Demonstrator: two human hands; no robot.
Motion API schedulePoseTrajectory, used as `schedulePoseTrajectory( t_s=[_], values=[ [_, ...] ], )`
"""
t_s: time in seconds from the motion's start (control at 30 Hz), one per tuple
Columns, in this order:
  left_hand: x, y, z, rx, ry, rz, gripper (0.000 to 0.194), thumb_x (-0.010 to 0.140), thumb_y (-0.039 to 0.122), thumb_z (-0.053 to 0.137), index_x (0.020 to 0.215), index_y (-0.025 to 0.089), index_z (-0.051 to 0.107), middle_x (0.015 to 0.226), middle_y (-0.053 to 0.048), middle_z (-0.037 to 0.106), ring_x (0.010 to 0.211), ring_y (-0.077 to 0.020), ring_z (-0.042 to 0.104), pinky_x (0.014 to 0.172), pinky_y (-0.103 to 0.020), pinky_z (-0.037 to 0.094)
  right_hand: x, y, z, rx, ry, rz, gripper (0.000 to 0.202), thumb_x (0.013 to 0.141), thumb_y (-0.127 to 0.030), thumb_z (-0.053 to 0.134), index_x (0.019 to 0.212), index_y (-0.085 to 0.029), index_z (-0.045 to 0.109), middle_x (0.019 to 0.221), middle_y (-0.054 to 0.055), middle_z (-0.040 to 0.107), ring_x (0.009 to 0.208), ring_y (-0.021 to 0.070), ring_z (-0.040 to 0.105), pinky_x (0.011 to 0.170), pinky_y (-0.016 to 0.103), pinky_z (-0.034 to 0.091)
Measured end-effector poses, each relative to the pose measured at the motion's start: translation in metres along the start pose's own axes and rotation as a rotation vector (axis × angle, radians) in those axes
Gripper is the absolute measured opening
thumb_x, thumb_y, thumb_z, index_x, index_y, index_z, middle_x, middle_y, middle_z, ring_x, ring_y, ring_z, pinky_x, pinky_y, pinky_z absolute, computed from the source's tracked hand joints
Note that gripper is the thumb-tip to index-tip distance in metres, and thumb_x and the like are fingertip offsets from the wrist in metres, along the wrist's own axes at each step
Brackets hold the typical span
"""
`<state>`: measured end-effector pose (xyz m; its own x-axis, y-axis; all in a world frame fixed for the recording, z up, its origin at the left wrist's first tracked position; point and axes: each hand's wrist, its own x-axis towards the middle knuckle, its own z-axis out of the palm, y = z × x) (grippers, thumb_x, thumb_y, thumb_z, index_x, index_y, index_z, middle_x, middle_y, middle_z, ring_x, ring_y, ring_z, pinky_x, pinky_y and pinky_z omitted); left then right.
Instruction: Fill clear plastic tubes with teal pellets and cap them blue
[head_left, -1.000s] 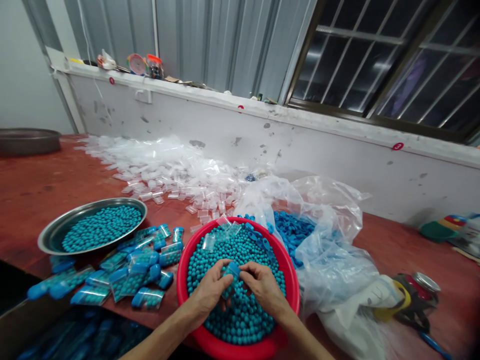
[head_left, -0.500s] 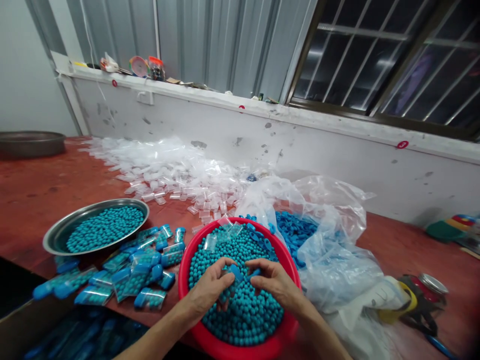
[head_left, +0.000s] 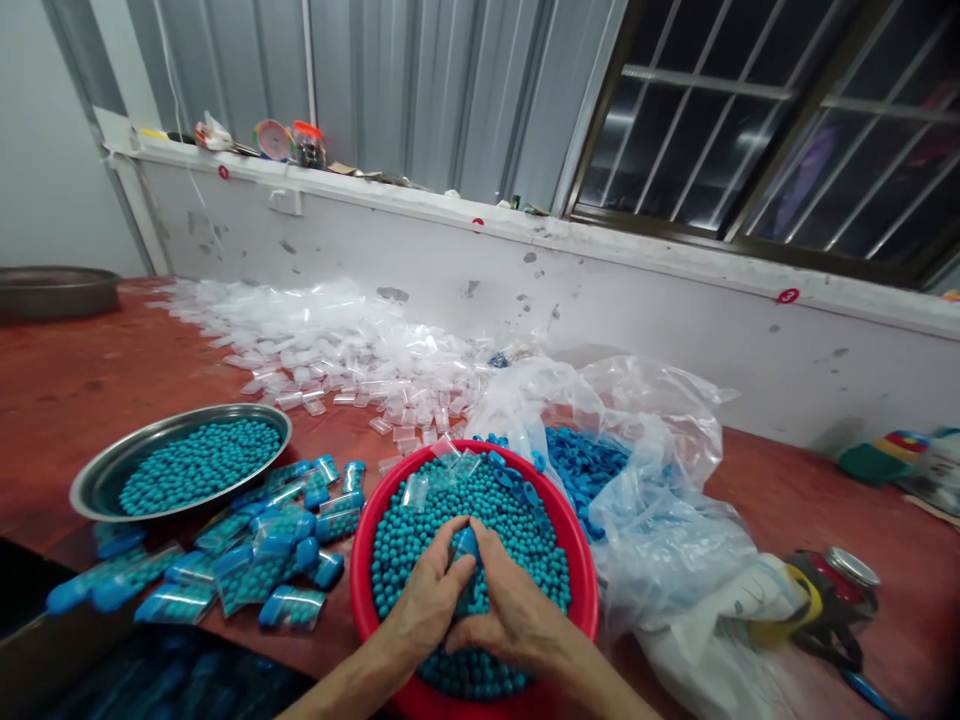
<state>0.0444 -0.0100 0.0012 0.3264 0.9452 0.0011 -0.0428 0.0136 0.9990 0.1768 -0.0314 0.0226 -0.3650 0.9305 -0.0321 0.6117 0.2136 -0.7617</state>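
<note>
Over the red basin [head_left: 361,560] full of turquoise beads [head_left: 409,540], my two hands meet around a small clear bead container with a blue cap [head_left: 466,545]. My left hand [head_left: 420,600] grips its left side with thumb and fingers. My right hand [head_left: 517,610] closes against the other side, its fingertips at the capped top. Most of the container is hidden by my hands. Clear empty containers [head_left: 415,491] and blue caps [head_left: 531,494] lie on the beads along the basin's far side.
Left of the basin, filled containers [head_left: 291,606] lie beside a steel bowl [head_left: 281,440] of beads. Clear empty containers [head_left: 300,345] are heaped by the wall. At right sit a plastic bag [head_left: 667,520] with blue caps [head_left: 581,465] and a red jar [head_left: 847,575]. A box [head_left: 67,640] stands front left.
My right hand, which held a blue cap apart from the container, has moved left onto it. Both hands now press together around the capped container. The view has shifted slightly.
</note>
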Motion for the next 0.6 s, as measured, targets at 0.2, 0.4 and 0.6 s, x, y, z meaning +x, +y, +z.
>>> schedulePoseTrajectory(
  t_s=[0.2, 0.4, 0.6],
  values=[
    [-0.001, 0.009, 0.006, 0.021, 0.097, -0.059, 0.019, 0.074, 0.024, 0.045, 0.090, 0.017, 0.049, 0.068, 0.003, 0.055, 0.075, -0.0152, 0.054, 0.070, -0.025, 0.041, 0.002, -0.011, 0.016, -0.130, 0.216, -0.056, 0.061, 0.063, -0.025, 0.059, 0.119, -0.017, 0.036, 0.105, 0.009, 0.051, 0.089, 0.0227, 0.056, 0.075, 0.034, 0.045],
    [-0.003, 0.005, 0.009, 0.141, 0.147, -0.030, 0.014, 0.074, 0.024, 0.043, 0.084, 0.017, 0.049, 0.071, 0.002, 0.055, 0.069, -0.0147, 0.053, 0.067, -0.026, 0.041, 0.002, -0.004, 0.027, -0.138, 0.230, -0.062, 0.066, 0.063, -0.027, 0.060, 0.122, -0.015, 0.033, 0.108, 0.011, 0.051, 0.093, 0.0238, 0.054, 0.077, 0.034, 0.045],
    [-0.011, 0.009, -0.046, 0.268, 0.252, -0.011, 0.029, 0.076, 0.034, 0.043, 0.099, 0.017, 0.049, 0.074, 0.000, 0.058, 0.068, -0.0165, 0.054, 0.066, -0.028, 0.044, 0.015, 0.015, 0.021, -0.147, -0.030, -0.167, 0.076, 0.072, -0.029, 0.058, 0.136, -0.017, 0.017, 0.121, 0.010, 0.048, 0.105, 0.0227, 0.049, 0.086, 0.032, 0.041]
  ],
)
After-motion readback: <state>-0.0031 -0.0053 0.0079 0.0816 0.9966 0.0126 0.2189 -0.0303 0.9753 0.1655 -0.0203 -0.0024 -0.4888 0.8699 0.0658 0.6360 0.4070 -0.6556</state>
